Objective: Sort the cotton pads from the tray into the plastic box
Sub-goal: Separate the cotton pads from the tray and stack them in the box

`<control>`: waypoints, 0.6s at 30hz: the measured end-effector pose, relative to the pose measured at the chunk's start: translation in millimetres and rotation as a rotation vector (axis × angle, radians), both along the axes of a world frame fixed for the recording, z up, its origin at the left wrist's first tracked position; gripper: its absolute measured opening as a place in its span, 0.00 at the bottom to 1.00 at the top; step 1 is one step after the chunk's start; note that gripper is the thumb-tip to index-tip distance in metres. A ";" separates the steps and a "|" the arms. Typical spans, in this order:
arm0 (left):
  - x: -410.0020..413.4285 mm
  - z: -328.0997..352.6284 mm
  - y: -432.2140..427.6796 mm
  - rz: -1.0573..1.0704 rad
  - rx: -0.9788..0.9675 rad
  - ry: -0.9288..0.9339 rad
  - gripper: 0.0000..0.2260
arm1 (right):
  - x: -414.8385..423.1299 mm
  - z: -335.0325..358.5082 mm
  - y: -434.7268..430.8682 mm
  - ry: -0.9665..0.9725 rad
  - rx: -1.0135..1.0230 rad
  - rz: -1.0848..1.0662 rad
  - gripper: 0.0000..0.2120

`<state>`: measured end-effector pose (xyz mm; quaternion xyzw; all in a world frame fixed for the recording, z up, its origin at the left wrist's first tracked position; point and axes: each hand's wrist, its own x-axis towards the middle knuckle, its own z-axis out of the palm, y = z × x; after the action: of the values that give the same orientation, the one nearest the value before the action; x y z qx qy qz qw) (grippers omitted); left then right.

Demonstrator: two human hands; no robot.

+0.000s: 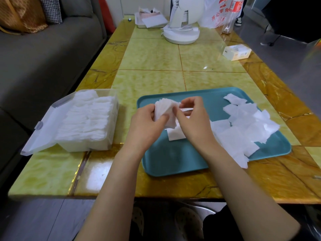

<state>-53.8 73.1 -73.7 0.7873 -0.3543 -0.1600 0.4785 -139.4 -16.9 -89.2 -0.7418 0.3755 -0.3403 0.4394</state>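
A teal tray lies on the table in front of me. Several loose white cotton pads are heaped on its right half, and one pad lies under my hands. My left hand grips a small stack of cotton pads above the tray's left part. My right hand pinches the right edge of that same stack. To the left stands the clear plastic box, lid folded open to the left, filled with rows of pads.
A grey sofa runs along the table's left side. At the far end stand a white fan, a white tray with papers, a plastic bag and a bottle. A small carton lies at the right.
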 end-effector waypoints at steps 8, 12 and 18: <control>13.0 2.3 14.9 -0.095 0.027 -0.019 0.05 | -3.5 3.2 8.6 0.047 -0.039 0.376 0.27; 19.4 7.1 28.3 -0.151 0.007 0.004 0.08 | -0.7 -0.4 18.9 -0.011 -0.140 0.439 0.14; 35.8 2.3 47.3 -0.068 -0.008 -0.058 0.04 | 11.7 -2.0 28.8 -0.062 -0.164 0.369 0.08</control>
<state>-18.0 120.4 -71.4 0.7771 -0.3954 -0.1518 0.4656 -127.7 11.9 -91.2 -0.8205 0.1905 -0.3058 0.4439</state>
